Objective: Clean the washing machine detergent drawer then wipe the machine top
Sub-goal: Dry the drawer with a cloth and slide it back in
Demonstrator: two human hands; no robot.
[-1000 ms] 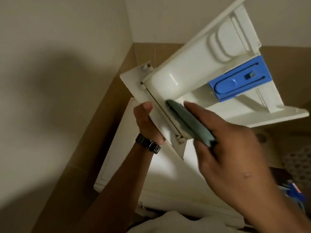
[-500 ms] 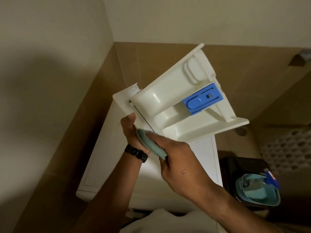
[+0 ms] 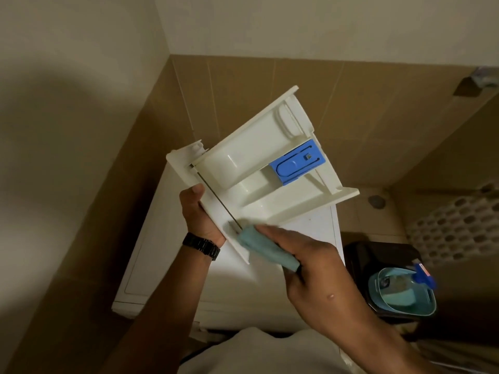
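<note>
Down slid the folded teal cloth (image 3: 266,251), pinched in the right hand (image 3: 321,273), reaching the white plastic detergent drawer (image 3: 259,171)'s lower corner; left hand (image 3: 201,214) gripped its front panel. Drawer cleaning continued.

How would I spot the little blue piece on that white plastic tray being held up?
Start at the white washing machine top in the corner. Above it the left hand holds the white detergent drawer tilted, while the right hand presses a teal cloth to its near end. The blue insert sits midway along the drawer, the only bright blue part on it.
</note>
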